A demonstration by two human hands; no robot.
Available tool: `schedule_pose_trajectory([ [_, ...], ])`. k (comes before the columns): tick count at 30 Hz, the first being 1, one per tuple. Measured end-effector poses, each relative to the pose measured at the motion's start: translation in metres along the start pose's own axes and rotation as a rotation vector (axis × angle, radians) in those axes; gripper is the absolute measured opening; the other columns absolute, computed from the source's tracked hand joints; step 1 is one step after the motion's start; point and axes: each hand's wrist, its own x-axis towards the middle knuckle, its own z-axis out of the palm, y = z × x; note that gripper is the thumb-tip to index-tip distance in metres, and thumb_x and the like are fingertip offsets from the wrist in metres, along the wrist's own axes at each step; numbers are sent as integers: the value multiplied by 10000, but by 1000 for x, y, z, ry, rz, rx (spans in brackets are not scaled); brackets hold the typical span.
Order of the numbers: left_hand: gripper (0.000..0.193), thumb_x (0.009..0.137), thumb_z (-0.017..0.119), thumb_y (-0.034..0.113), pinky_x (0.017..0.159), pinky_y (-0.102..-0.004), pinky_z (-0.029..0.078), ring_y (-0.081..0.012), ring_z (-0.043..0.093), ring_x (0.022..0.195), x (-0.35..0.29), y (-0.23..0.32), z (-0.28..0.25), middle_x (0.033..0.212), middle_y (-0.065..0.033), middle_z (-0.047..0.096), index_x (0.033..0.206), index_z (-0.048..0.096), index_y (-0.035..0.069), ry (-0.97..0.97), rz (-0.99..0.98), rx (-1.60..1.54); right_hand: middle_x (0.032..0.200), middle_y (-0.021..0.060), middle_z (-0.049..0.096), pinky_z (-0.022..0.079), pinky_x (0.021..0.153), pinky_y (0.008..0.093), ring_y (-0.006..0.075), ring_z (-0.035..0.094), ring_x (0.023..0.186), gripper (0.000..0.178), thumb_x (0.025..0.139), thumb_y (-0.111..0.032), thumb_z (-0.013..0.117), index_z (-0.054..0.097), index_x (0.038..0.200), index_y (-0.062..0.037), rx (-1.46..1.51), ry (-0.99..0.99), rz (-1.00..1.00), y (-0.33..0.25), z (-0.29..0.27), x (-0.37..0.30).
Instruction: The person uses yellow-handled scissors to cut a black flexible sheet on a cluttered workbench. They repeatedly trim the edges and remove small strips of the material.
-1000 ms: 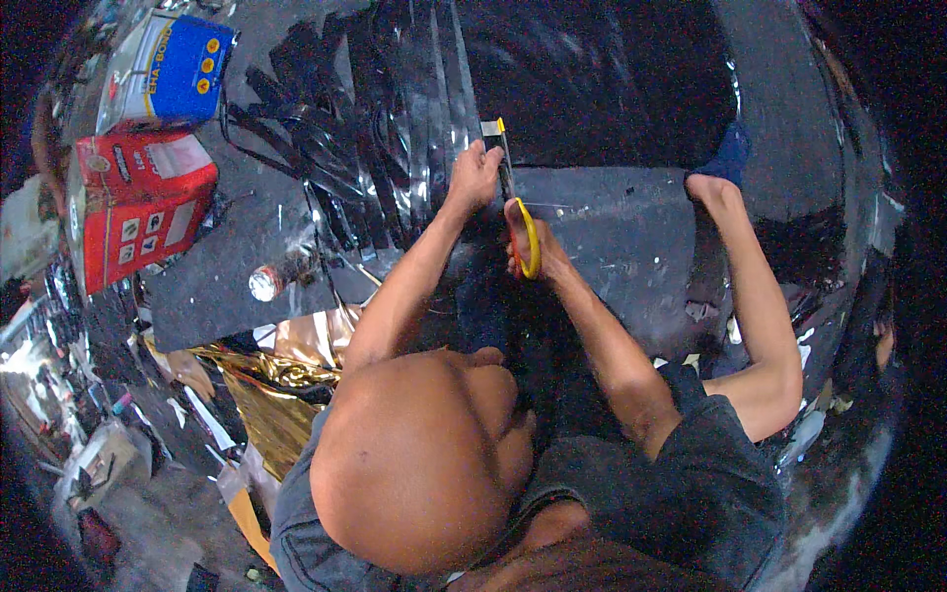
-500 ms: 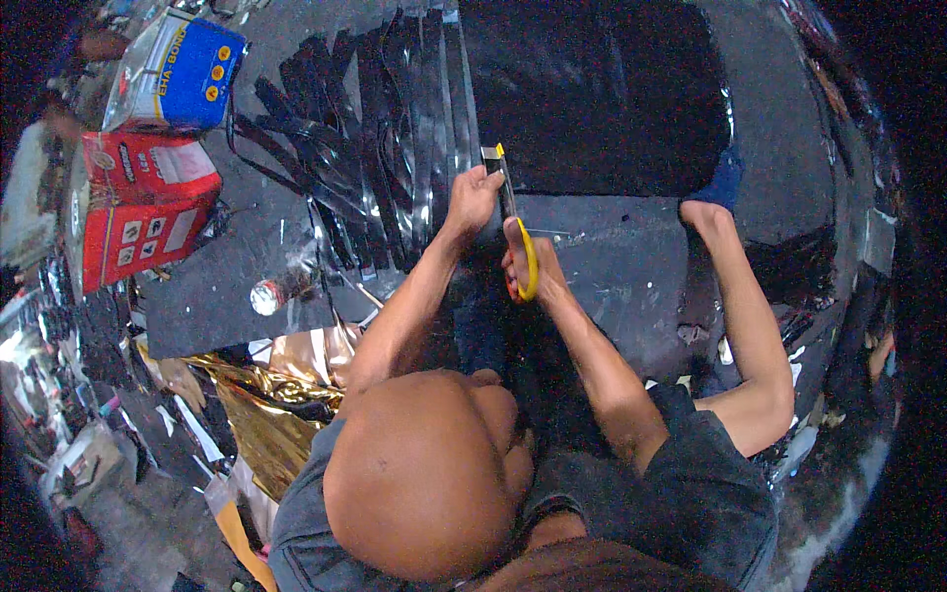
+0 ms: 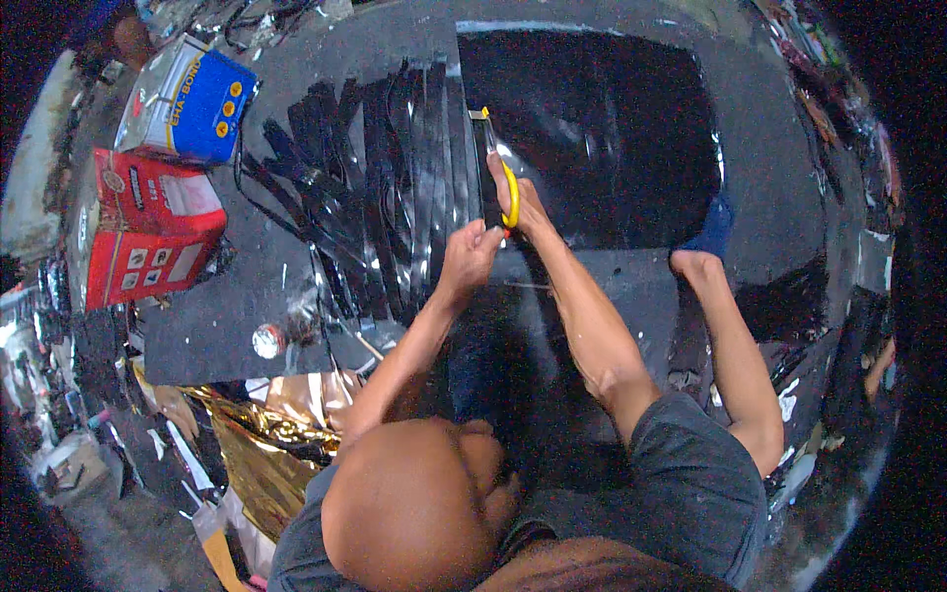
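Head view, slim yellow-handled scissors [image 3: 513, 195], right fingers [image 3: 495, 168] gripping them, left fingers [image 3: 485, 240] pinching black material [image 3: 485, 202]

Blue box [image 3: 210, 116] w/ lettering [image 3: 187, 91], orange signs [image 3: 226, 111], red box [image 3: 110, 247] w/ txt [image 3: 135, 192], poss. pictograms [image 3: 133, 271]

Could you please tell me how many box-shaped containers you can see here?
2: the blue-and-white container at the upper left, and the red container just below it in the picture. Others may be hidden near the picture's dark edges.
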Motion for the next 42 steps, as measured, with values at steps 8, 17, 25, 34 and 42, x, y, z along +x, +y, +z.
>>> schedule_pose_trajectory([
  [8, 323, 872, 556, 191, 477, -258, 231, -37, 279, 591, -21, 23, -4, 624, 73, 294, 639, 363, 76, 43, 55, 30, 942, 305, 597, 425, 810, 445, 397, 564, 992, 999, 704, -844, 231, 605, 1076, 4, 15, 137, -202, -48, -14, 130],
  [17, 291, 843, 599, 207, 507, -275, 298, -72, 314, 598, -77, 16, -22, 605, 37, 347, 667, 436, 42, 170, -133, 333, 538, 92, 539, 434, 357, 368, 199, 528, 402, 668, 698, -684, 580, 543, 610, -23, 507, -27, -145, -114, -47, 204],
  [25, 493, 708, 707, 162, 822, -379, 435, -321, 525, 946, -37, -4, -27, 997, -173, 514, 1104, 473, -17, 377, 310, 788, 471, 47, 436, 424, 362, 317, 183, 457, 346, 761, 778, -771, 268, 467, 619, -54, 420, -278, -54, -25, -69, 59],
  [34, 398, 671, 727, 235, 754, -340, 477, -247, 632, 784, 40, -43, 24, 825, -138, 659, 944, 619, -33, 388, -127, 354, 494, 59, 489, 433, 400, 313, 174, 510, 402, 673, 844, -674, 331, 516, 687, -47, 485, -248, 218, 98, -49, -179],
  [42, 168, 714, 689, 176, 556, -296, 449, -146, 578, 536, 43, -21, 9, 590, -61, 626, 630, 658, 33, 202, -223, 396, 569, 60, 502, 434, 401, 309, 187, 526, 446, 737, 734, -774, 366, 519, 802, -56, 739, -451, 424, 142, 13, -236],
])
